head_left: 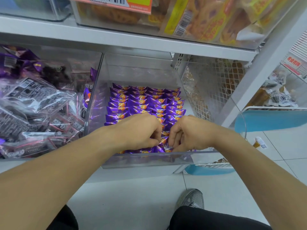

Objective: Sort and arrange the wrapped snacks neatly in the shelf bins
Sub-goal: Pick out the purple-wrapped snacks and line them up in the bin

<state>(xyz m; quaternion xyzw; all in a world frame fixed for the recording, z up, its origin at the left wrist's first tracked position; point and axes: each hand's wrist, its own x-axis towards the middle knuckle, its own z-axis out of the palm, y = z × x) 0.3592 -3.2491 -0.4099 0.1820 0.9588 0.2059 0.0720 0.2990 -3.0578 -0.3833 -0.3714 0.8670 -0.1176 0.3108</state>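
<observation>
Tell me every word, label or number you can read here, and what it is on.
No text here reads clearly.
Orange shelf tag: barcode, print blurred.
Purple snack wrappers: lettering too small.
Clear packets in the left bin: Chinese print, illegible.
Red-and-white sign at right: red characters, blurred.
</observation>
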